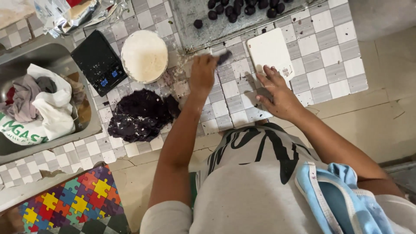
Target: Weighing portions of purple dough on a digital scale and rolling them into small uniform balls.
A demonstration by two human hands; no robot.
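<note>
Purple dough (141,115) lies in one dusted heap on the checked cloth (329,56), just below the single round bowl of flour (144,56) and beside one black scale (99,62) with its display lit, so weighing and dusting are both within arm's reach. The left hand (203,73) is closed around a small dark piece (224,57) of the same dough, pinched at the fingertips near the edge of the metal tray (195,17). The tray holds about a dozen finished dark balls (242,8), one of them apart from the cluster; the top edge of the view cuts off any more. The right hand (277,93) lies open and flat on the cloth, gripping nothing, its fingertips touching the one white board (271,52), seemingly bracing. A sink (52,56) at the left holds bundled cloths (39,104).
</note>
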